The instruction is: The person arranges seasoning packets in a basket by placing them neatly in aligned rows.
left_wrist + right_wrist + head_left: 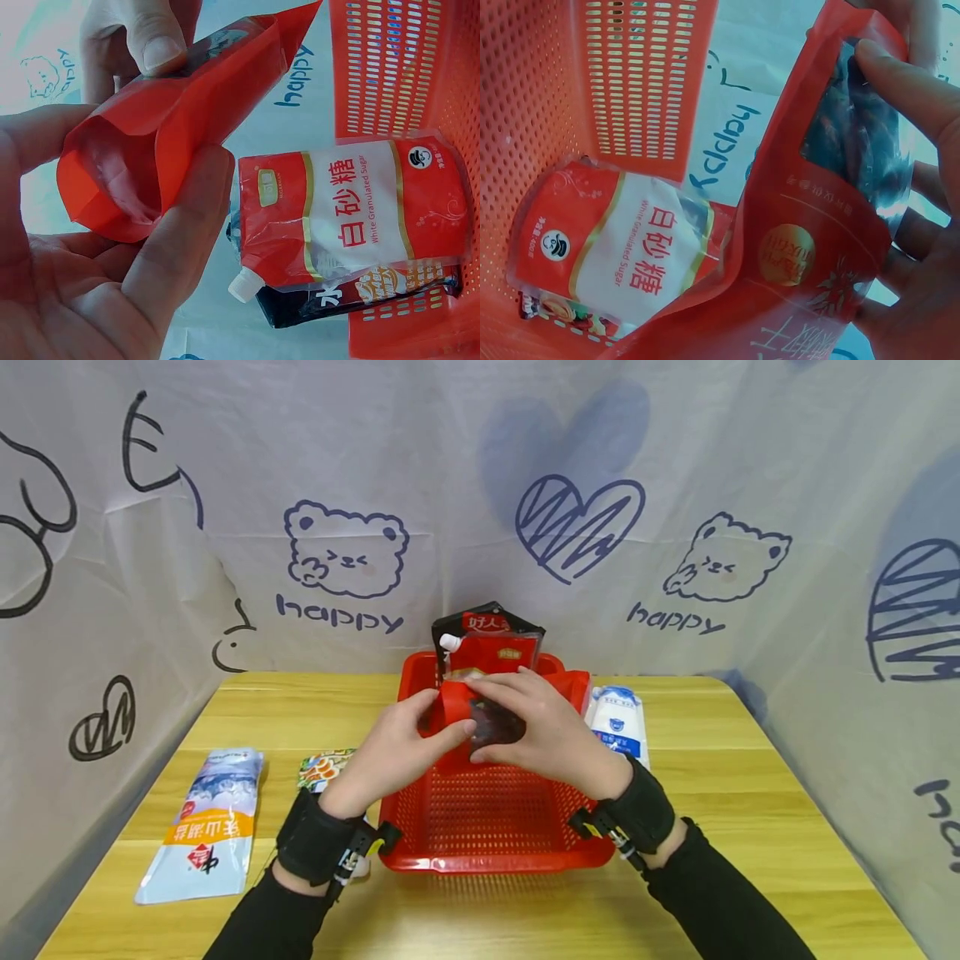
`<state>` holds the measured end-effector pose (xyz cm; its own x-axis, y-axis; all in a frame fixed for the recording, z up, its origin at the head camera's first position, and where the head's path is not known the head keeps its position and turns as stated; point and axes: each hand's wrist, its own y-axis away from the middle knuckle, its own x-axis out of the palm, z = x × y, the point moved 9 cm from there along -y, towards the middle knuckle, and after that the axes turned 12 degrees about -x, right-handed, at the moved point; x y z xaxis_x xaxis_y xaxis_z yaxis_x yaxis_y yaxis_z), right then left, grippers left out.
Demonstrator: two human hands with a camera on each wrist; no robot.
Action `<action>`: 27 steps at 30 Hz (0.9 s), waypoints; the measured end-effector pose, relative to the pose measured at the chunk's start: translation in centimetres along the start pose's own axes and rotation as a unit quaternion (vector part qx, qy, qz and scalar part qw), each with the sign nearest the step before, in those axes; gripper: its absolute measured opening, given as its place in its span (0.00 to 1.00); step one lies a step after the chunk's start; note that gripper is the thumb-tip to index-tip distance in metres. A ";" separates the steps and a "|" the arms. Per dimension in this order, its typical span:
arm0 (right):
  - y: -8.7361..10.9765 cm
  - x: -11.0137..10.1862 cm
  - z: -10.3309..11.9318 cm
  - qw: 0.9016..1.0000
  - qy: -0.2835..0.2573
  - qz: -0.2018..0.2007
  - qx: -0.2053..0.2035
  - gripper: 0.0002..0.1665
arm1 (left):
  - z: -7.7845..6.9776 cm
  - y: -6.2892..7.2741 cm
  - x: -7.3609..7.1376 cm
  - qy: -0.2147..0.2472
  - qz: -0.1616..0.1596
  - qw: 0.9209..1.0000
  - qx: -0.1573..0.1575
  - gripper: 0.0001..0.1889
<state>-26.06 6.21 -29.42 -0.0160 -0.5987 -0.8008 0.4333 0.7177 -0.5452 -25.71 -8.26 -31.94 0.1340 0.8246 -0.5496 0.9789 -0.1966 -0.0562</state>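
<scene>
Above the red basket (495,863), both hands hold a red pouch (780,225) with a clear window showing dark dried contents. My left hand (390,750) grips one end, where the red film (112,169) bulges into a hollow fold, thumb and fingers around it. My right hand (551,727) grips the pouch by its windowed side. Upright at the basket's back stands a red and white pouch of granulated sugar (352,214) with a white spout cap. A black bag (529,628) stands behind the sugar.
Left of the basket lies a blue, white and orange pouch (210,827). A colourful packet (325,768) is partly hidden by the left forearm. To the basket's right is a white and blue bag (618,722). A drawn-on white cloth (457,485) hangs behind the wooden table (757,835).
</scene>
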 end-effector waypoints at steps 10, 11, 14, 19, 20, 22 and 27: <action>1.2 -2.3 -0.6 0.998 -0.013 -0.065 0.019 0.52 | 0.9 0.4 -1.0 0.036 -0.016 0.999 0.013 0.21; 1.5 -2.7 -0.8 0.996 -0.015 -0.079 0.026 0.52 | 1.0 0.4 -1.1 0.039 -0.018 0.999 0.013 0.21; 2.3 -4.0 -1.4 0.990 -0.017 -0.130 0.043 0.50 | 1.3 0.5 -1.3 0.047 -0.021 0.999 0.012 0.21; 4.2 -6.0 -2.6 0.976 -0.006 -0.206 0.069 0.47 | 1.9 0.8 -1.6 0.060 -0.018 0.998 0.003 0.19; 4.5 -6.2 -3.0 0.973 -0.011 -0.216 0.077 0.47 | 1.9 0.9 -1.7 0.063 -0.019 0.998 0.003 0.19; 5.3 -6.4 -3.7 0.968 -0.028 -0.230 0.098 0.46 | 2.1 1.0 -1.9 0.065 -0.022 0.998 0.005 0.19; 6.6 -5.3 -5.2 0.956 -0.123 -0.215 0.160 0.47 | 2.3 1.2 -2.5 0.076 -0.025 0.997 0.011 0.18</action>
<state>-27.82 16.02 -30.06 -0.0585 -0.9074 -0.4162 0.6891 0.2650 -0.6745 -25.20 -11.81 -32.57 0.1088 0.9041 -0.4133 0.9815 -0.1635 -0.0993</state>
